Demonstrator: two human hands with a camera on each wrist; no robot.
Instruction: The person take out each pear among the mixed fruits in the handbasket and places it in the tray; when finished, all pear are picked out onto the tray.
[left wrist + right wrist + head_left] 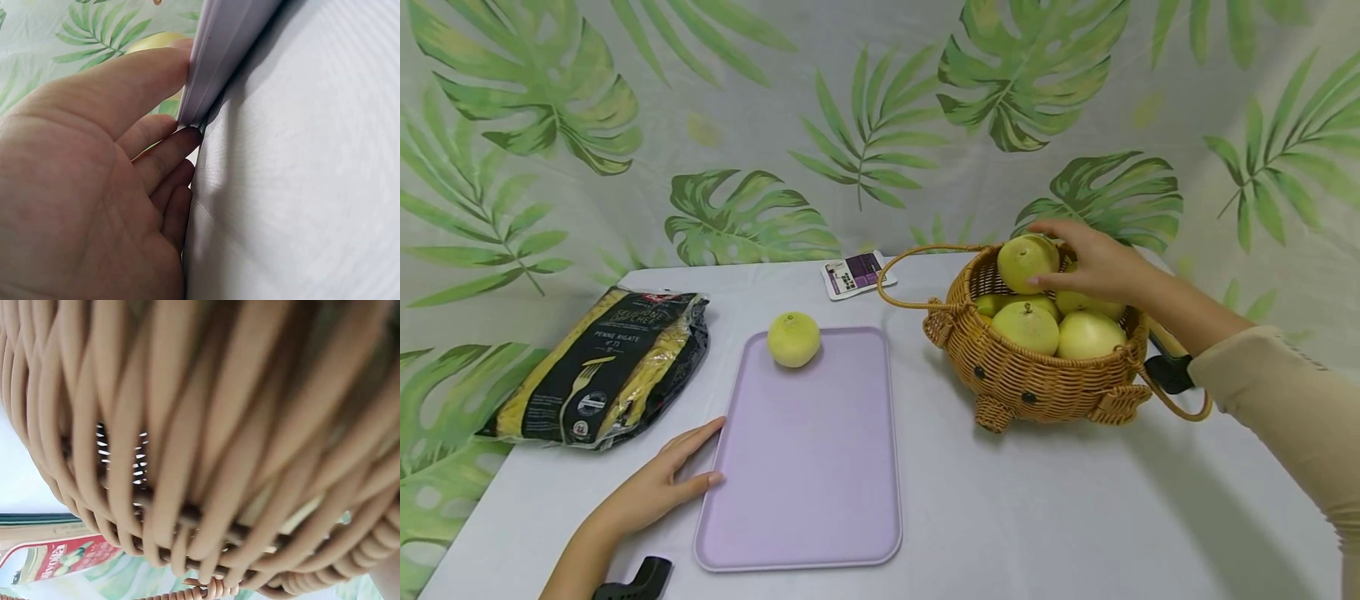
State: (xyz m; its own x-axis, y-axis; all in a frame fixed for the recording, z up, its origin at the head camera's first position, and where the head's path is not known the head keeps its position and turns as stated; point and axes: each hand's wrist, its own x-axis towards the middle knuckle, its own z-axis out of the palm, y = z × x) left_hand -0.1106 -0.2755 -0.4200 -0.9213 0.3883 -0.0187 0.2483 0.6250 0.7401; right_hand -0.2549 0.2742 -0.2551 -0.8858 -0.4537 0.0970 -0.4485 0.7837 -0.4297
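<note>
My right hand (1097,265) grips a round yellow-green fruit (1019,265) at the top of the pile in a wicker basket (1037,379). Several similar fruits (1025,327) lie beneath it inside the basket. In the right wrist view the basket's weave (181,437) fills most of the picture and hides the held fruit. My left hand (651,492) rests beside the lilac tray (808,467), fingertips at its left edge. The left wrist view shows the thumb at the tray's rim (212,69), fingers extended near its underside. One yellow-green fruit (793,339) sits at the tray's top left.
A bag of penne pasta (606,367) lies left of the tray. A small white and purple packet (853,275) is at the table's back edge. The basket's looped handles (898,302) stick out at both sides. A red label (69,557) shows behind the basket.
</note>
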